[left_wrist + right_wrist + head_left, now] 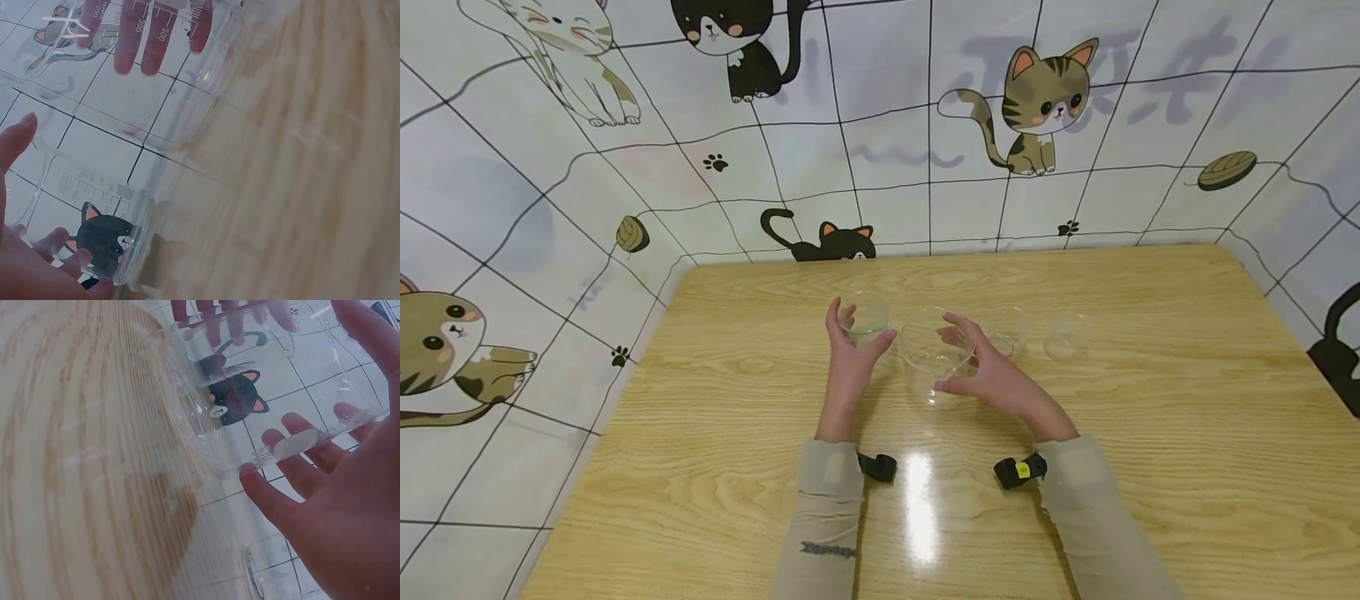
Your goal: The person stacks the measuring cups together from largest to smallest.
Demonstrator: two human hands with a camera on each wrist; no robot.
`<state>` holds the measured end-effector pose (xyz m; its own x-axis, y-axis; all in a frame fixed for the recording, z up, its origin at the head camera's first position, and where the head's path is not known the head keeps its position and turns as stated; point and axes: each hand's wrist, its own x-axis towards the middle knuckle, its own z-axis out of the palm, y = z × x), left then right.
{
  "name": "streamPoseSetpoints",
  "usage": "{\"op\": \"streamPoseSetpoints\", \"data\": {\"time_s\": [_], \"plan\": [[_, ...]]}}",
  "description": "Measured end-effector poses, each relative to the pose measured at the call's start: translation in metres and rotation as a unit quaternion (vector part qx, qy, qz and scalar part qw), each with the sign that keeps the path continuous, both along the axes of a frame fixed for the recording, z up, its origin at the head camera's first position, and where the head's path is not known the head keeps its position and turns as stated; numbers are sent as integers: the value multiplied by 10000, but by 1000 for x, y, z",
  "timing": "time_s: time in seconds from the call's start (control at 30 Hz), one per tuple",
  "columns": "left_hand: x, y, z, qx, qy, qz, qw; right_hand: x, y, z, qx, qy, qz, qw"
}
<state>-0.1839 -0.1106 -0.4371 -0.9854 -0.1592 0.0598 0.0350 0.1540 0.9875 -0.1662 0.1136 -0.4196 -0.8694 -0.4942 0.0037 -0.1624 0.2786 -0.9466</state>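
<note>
The left hand curls thumb and fingers round the smaller clear beaker, at ten o'clock from the larger clear beaker, whose right side the right hand grips with thumb and fingers spread about the wall. Near three o'clock from that larger beaker, a faint clear vessel and, farther out, another clear piece sit on the wooden table. The handling looks partway along: two pieces gripped but not nested, two ungripped, though whether either beaker is lifted I cannot tell.
</note>
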Motion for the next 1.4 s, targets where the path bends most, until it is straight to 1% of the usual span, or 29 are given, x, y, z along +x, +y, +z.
{"op": "streamPoseSetpoints", "data": {"time_s": [0.07,0.13,0.23,0.3,0.57,0.67,0.77,0.87,1.0,1.07,1.23,1.4], "plan": [[3,2,7,27,-38,-10,10000,4,-1,8,-1,-52,30,10000],[3,2,7,11,-22,14,10000,7,-2,16,1,-90,63,9999],[3,2,7,-3,15,35,10000,11,-3,25,18,-152,86,9998],[-1,0,-1,-48,76,75,9999,11,-3,26,26,-161,91,9998],[-1,1,1,-31,60,-27,10000,10,-2,27,-39,-180,105,9998],[-1,0,1,13,-24,-90,10000,9,-3,26,-38,-169,116,9998],[0,-1,4,71,-161,-162,9997,9,-3,25,-31,-158,124,9998],[3,-2,11,154,-281,-230,9992,8,-3,24,-27,-129,117,9998],[8,-3,21,266,-216,-434,9985,7,-3,23,-93,-128,126,9998],[11,-3,24,255,-145,-549,9981,7,-3,23,-129,-141,137,9997],[14,-6,25,96,-86,-750,9971,8,-3,21,-199,-182,167,9995],[14,-8,26,-34,-63,-777,9970,7,-2,21,-256,-200,177,9993]]}}
